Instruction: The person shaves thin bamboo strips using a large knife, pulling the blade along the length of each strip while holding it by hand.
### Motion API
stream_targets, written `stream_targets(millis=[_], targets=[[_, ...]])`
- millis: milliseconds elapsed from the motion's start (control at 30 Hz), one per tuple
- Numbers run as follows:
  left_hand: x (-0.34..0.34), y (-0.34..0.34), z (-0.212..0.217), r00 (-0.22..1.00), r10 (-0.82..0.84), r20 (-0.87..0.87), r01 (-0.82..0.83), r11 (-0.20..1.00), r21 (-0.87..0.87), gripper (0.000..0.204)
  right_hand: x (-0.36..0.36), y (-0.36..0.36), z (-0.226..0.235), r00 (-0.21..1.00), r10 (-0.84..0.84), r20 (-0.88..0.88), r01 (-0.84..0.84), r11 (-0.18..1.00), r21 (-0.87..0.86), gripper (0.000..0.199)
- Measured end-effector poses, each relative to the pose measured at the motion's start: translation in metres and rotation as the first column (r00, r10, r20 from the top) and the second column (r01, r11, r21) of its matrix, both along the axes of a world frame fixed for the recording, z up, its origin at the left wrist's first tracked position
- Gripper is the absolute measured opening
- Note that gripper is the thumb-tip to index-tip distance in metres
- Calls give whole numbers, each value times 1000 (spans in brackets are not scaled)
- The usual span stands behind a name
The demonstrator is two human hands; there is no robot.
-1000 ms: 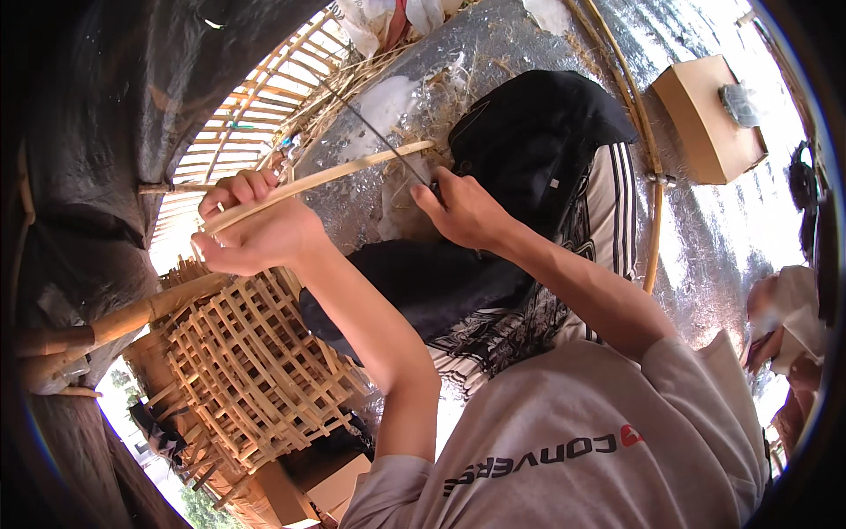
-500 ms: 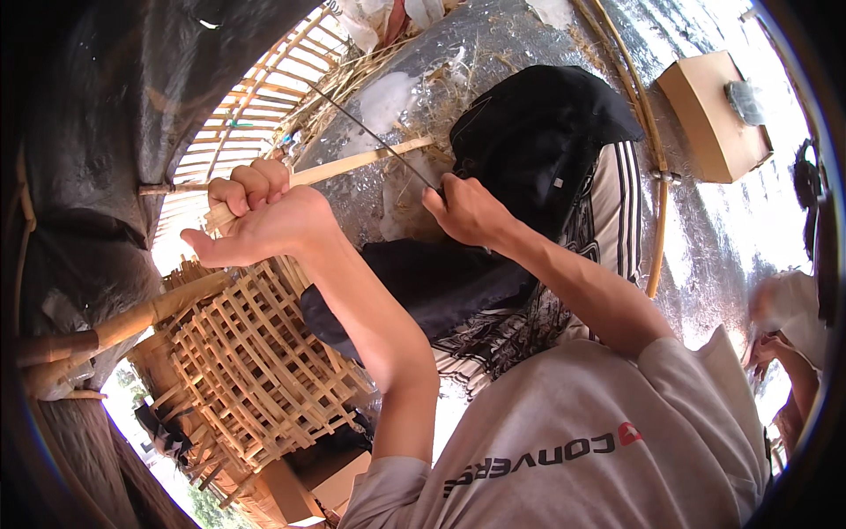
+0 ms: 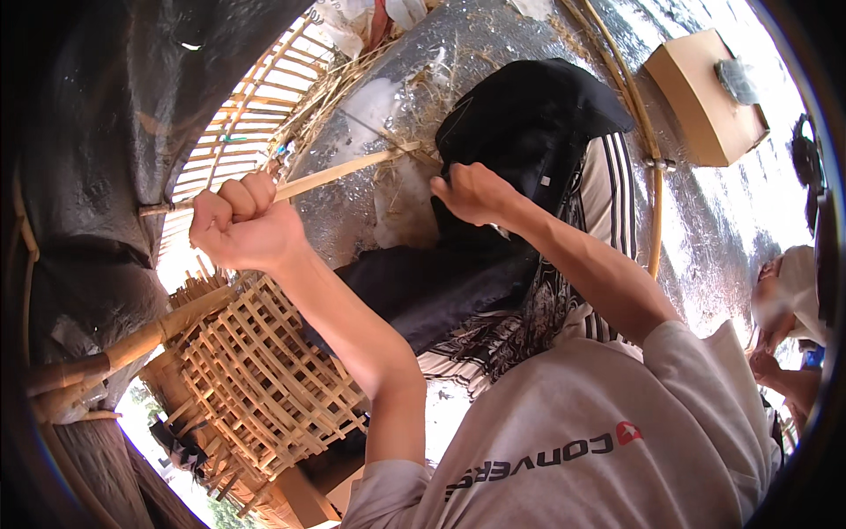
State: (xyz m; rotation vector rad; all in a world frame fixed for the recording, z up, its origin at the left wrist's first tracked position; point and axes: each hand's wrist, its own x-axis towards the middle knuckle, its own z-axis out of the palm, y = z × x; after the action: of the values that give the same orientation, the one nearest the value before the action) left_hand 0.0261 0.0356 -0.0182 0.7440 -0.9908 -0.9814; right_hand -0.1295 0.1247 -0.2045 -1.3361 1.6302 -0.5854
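My left hand (image 3: 251, 225) is closed in a fist around one end of a pale bamboo strip (image 3: 344, 170). The strip slants up and right toward my knee. My right hand (image 3: 478, 196) is closed on a knife, with its handle hidden inside the fingers. Its long thin blade (image 3: 379, 134) is blurred and crosses the strip near the far end; whether it touches cannot be told. Black cloth (image 3: 538, 115) covers my bent leg beside the right hand, above striped trousers (image 3: 608, 189).
An openwork bamboo lattice (image 3: 273, 370) stands below my left forearm, near a bamboo pole (image 3: 145, 339). Shavings litter the silvery sheet (image 3: 401, 97). A cardboard box (image 3: 705, 97) lies beyond a long thin pole (image 3: 648, 132). Another person (image 3: 784, 309) sits at the right edge.
My left hand has turned, and its thumb has folded in to a fist around the strip. The knife blade has shifted toward the strip's far end and is now blurred.
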Motion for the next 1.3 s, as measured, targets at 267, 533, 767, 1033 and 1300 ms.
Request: stream_targets(millis=[267,533,767,1033,1300], targets=[[16,-1,-6,975,-217,44,221,971,-95,41,9,-4,0,995,-69,70,60,990,129,51],[14,-11,-11,966,-240,94,251,960,-123,43,17,-7,-7,986,19,163,20,972,-233,54],[18,-9,-12,894,-431,125,449,868,-214,43,1,-21,-15,983,-120,138,59,922,384,55],[20,-11,-11,852,-518,80,524,833,-179,36,21,-35,-24,982,-88,168,119,976,-185,52],[20,-12,-16,858,-508,72,512,839,-182,38,19,-40,-34,946,-86,312,76,996,44,52]])
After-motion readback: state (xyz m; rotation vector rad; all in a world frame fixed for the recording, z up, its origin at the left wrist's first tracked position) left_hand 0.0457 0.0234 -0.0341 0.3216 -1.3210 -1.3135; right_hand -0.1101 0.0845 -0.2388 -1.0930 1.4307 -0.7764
